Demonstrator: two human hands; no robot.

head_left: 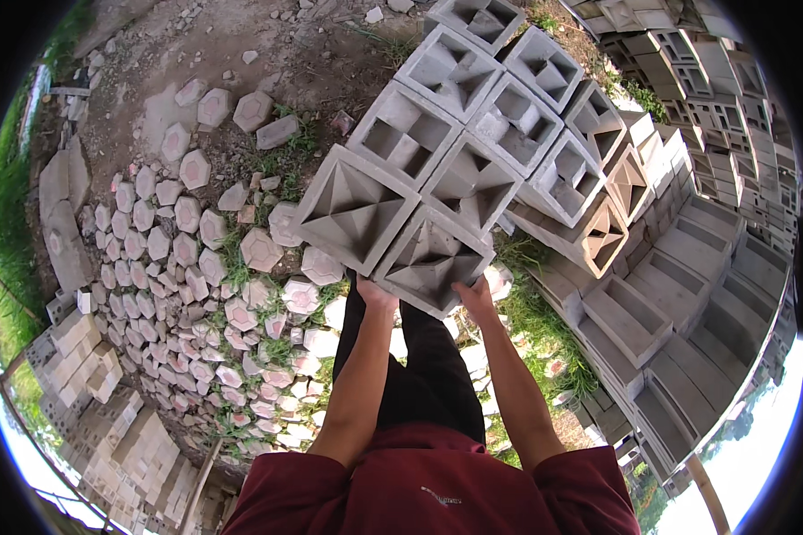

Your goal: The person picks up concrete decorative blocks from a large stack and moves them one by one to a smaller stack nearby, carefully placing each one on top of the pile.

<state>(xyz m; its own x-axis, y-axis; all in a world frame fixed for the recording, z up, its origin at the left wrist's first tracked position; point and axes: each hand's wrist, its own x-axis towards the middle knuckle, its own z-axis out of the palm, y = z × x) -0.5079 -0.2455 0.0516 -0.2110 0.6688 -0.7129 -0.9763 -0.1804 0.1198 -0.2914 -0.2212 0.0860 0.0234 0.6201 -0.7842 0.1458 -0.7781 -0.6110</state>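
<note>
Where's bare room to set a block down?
Free: brown dirt at upper left, bordered by hexagonal pavers below and the patterned block stack to the right; a few stones dot it. Crowded: the pavers, the trough blocks at right, and near edges of the front block, gripped by left hand and right hand.

Under daylight, the sky point(745, 473) toward both lower corners is washed out to white; the hollows of the grey blocks point(355, 209) are shaded. Edges are strongly bent toward the blackened rim.
</note>
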